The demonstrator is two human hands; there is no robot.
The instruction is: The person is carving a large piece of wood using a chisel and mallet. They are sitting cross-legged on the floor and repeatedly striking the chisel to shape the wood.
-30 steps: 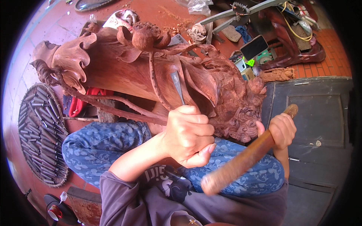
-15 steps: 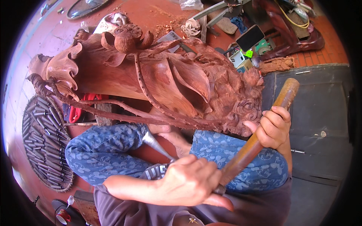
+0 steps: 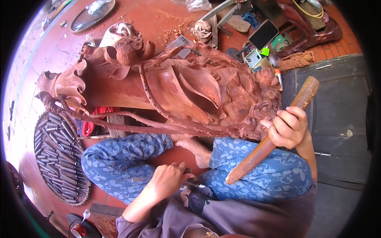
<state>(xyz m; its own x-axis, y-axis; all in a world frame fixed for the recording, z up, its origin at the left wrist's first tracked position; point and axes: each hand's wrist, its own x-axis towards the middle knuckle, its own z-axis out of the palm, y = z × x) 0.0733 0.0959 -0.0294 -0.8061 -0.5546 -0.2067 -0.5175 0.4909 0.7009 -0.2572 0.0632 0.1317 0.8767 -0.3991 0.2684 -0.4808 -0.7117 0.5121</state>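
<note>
My right hand is wrapped round a brown wooden club, which slants from upper right down to my knee. In front of my lap, my left hand is closed on a chisel; its dark handle sticks out on the right, and a blurred bit of metal shows on the left. Across the view beyond my legs lies a large reddish wood carving with a flared rim, a round pod, leaves, thin stems and swirls at its right end. The club crosses in front of that end; the left hand is apart from the carving.
At the left stands a round basket of many chisels. A dark panel lies at the right. Beyond the carving are a phone on a stand, crumpled cloth, wood chips and a dark red wooden frame.
My left hand has moved left and away from the club's lower end, and the chisel in it has swung lower. The right hand still grips the club. The whole view has shifted slightly.
</note>
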